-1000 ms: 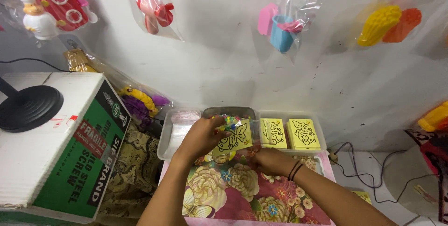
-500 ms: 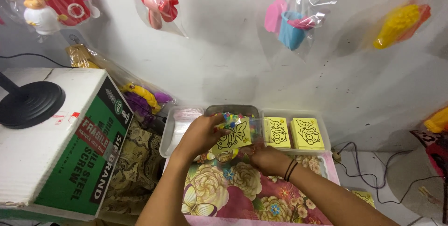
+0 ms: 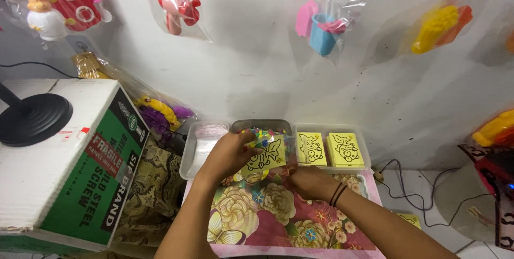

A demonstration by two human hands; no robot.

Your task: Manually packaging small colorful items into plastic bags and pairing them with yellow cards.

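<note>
Yellow card [image 3: 266, 157] printed with a black fish outline sits pinched in the left hand [image 3: 230, 154], fingers curled over its upper left edge, held just above the flowered cloth [image 3: 267, 216] that covers the worktop. The right hand [image 3: 308, 180] lies just right of and below the card, fingers bent toward its lower corner; whether it grips the card or only touches it cannot be told. Directly beyond the left hand stands a clear tray of small coloured pieces [image 3: 262, 129]. Right of both hands, a clear tray [image 3: 364, 146] holds two stacks of yellow picture cards [image 3: 345, 149]. Left of the left hand sits a green and white cardboard box [image 3: 80, 168]
</note>
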